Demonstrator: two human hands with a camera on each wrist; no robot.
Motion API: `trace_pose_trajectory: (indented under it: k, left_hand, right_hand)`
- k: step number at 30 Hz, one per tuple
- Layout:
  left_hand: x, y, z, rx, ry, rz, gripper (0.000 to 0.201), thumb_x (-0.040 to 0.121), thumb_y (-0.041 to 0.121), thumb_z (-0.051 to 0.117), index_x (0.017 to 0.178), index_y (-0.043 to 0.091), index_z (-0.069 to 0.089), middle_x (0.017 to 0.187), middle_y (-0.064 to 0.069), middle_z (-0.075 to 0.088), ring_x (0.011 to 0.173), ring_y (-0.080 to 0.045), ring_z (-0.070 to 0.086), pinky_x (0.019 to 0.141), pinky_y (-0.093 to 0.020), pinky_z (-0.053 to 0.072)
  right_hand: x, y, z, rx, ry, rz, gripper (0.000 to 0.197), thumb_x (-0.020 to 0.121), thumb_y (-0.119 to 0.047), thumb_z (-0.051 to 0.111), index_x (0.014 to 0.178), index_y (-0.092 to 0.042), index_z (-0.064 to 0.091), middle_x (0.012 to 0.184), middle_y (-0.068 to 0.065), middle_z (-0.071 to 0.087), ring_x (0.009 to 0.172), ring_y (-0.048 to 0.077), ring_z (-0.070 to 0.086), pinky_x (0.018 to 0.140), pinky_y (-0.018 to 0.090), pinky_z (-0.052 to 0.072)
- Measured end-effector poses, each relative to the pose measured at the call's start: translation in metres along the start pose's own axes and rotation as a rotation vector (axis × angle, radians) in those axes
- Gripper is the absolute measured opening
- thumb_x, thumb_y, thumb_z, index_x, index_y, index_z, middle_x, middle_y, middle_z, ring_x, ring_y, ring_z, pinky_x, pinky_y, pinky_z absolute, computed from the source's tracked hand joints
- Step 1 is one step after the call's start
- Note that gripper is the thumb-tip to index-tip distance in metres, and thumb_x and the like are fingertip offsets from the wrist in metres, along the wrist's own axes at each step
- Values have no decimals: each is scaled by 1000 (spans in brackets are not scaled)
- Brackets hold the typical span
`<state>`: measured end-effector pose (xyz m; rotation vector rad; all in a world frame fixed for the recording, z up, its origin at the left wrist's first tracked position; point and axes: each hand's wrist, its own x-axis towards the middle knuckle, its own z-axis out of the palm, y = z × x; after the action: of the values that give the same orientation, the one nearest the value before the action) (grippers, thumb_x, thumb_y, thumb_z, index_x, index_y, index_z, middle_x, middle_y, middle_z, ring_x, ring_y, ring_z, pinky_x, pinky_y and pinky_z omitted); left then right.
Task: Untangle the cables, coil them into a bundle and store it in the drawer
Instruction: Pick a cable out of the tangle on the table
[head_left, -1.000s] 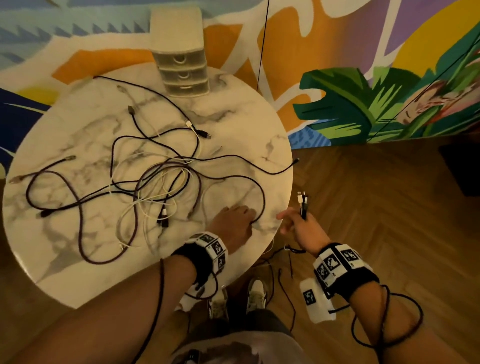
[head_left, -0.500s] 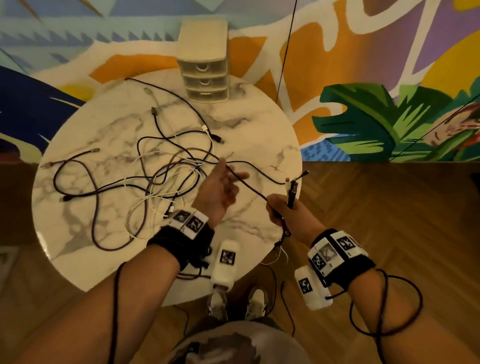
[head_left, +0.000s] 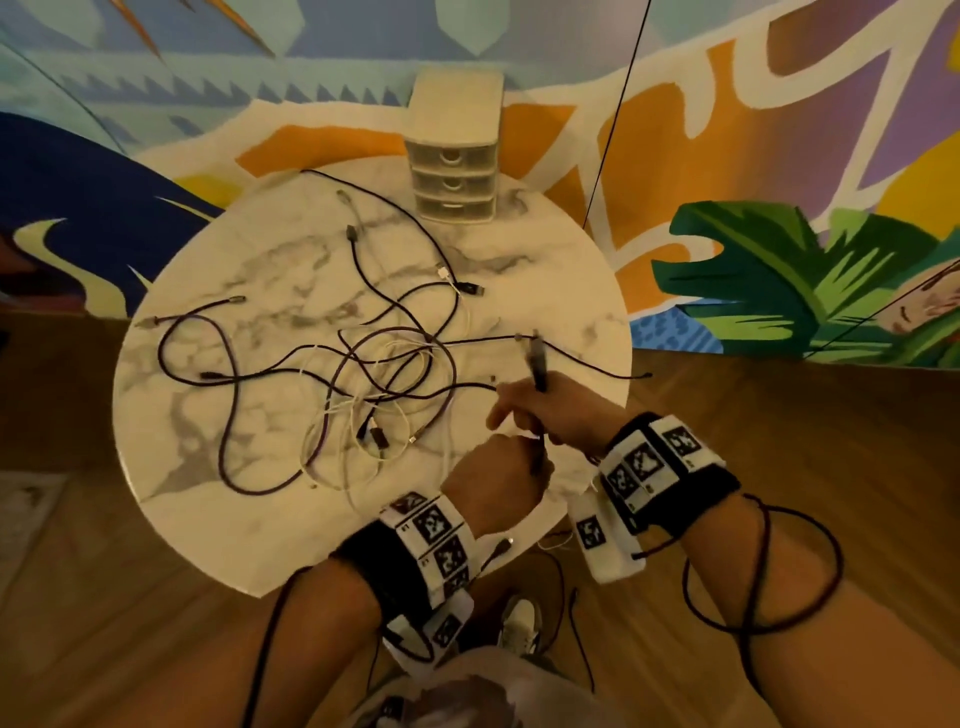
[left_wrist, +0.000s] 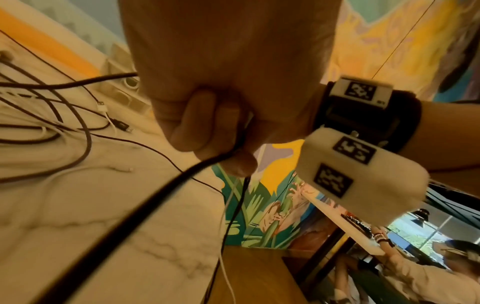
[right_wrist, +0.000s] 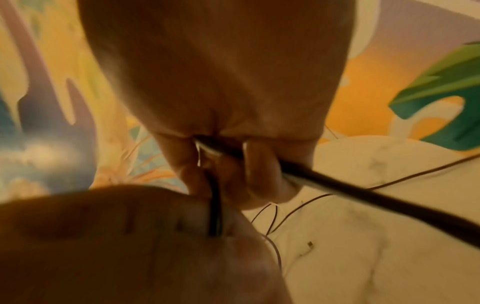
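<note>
Early days: both hands on one dark cable, the rest a tangle.

The right hand (head_left: 550, 410) and left hand (head_left: 493, 480), touching at the near right edge of the surface (head_left: 218, 280), curl round a dark cable (left_wrist: 145, 207), plugs sticking up from the right. Nothing looks coiled yet. The tangle (head_left: 363, 374) sprawls mid-surface, dark and white cables crossing; the drawers (head_left: 453, 182) stand shut at the far edge. More cables dangle floorward.
</note>
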<state>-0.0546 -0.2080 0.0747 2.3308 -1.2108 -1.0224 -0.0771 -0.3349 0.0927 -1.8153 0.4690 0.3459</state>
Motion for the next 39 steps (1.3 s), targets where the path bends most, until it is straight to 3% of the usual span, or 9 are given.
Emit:
trace_pose_trajectory:
  k: [4,7,10,14,19,25,30,33,39]
  left_hand:
    - [-2,-21,-23,-871,-55,-73,23,85,11,52,107,10,59,91,-4,68,63,-14,57,60,-28,45]
    - [4,-56,-65,-1626,258,-93,16,77,19,54,88,9,61,86,-8,69,67,-16,61,68,-28,44]
    - [15,-93,-116,-1884,579,-137,34,95,19,40,66,11,56,60,-3,63,55,-13,58,64,-24,45]
    - [25,-139,-154,-1801,820,-341,31,98,14,35,68,14,44,46,3,46,35,-9,39,41,-16,37]
    - [25,-176,-157,-1743,960,-474,30,99,20,39,71,13,45,51,1,46,31,-11,36,39,-15,35]
    - [15,-153,-127,-1562,831,-622,21,89,11,37,68,11,38,33,0,43,25,-14,35,36,-15,37]
    - [-1,-107,-76,-1365,756,-610,18,84,13,54,67,12,50,48,-4,47,34,-15,44,42,-19,39]
    - [-5,-84,-52,-1211,596,-515,21,84,15,62,66,14,51,54,-3,45,45,-15,40,44,-22,33]
    - [-13,-56,-22,-896,521,-319,22,83,12,64,62,12,57,56,3,54,52,-6,50,54,-22,36]
  right_hand:
    - [-1,13,10,118,146,-122,44,100,-30,41,58,-22,51,58,-3,44,57,15,38,66,32,34]
    - [-2,28,15,188,114,-140,47,100,-24,41,53,-24,47,57,-6,42,58,15,35,68,32,30]
    - [-5,45,23,143,84,-100,46,101,-26,40,55,-23,48,61,-3,42,61,16,35,69,33,31]
    - [-6,69,30,143,146,-58,46,101,-26,40,56,-25,44,59,-5,40,57,14,32,67,32,28]
    - [-10,90,20,14,275,1,44,100,-33,39,59,-17,35,57,-1,33,56,16,28,63,33,26]
    - [-16,113,13,-166,302,217,39,99,-41,37,81,-16,61,78,6,57,71,24,54,73,38,43]
    - [-12,78,10,-186,507,155,34,100,-34,37,100,-10,61,103,11,57,94,31,57,81,39,45]
    - [10,40,24,16,414,117,41,100,-37,39,79,-17,68,88,7,68,77,17,58,69,28,39]
    - [41,-3,60,15,23,112,41,97,-39,43,88,-9,70,54,-6,60,50,8,47,50,18,35]
